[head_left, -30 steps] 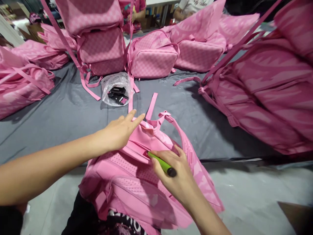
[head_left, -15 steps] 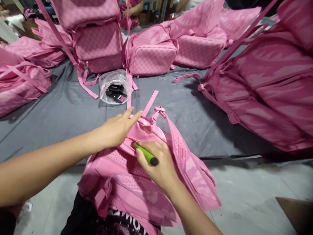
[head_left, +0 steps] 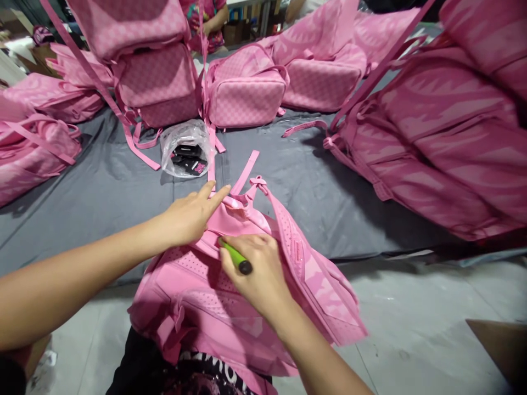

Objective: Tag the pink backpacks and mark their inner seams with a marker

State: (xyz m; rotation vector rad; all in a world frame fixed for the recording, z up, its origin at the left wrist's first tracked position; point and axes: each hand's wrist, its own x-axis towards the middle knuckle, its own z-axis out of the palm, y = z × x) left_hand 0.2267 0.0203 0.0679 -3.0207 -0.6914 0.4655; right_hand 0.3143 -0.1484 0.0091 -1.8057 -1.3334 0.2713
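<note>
A pink backpack [head_left: 197,329] lies across my lap with its padded, dotted back panel and shoulder straps facing up, its top against the table edge. My left hand [head_left: 190,216] rests flat on the upper part of it, fingers stretched out and slightly apart. Closed in my right hand [head_left: 257,269] is a green tool with a black end [head_left: 235,257]. Its working tip points into the fabric near the top of the back panel and cannot be made out. One shoulder strap [head_left: 297,249] runs along the right side of the bag.
A clear plastic bag [head_left: 167,151] holding black tags stands on the grey-covered table [head_left: 135,203]. Checkered pink backpacks [head_left: 247,104] are lined up and stacked behind it. Large patterned backpacks [head_left: 444,137] lean at the right. Another person's arm [head_left: 216,19] shows at the back.
The whole view has shifted slightly, so the scene sits a little further left. Both hands keep about the same places on the backpack, and the right hand still holds the green tool.
</note>
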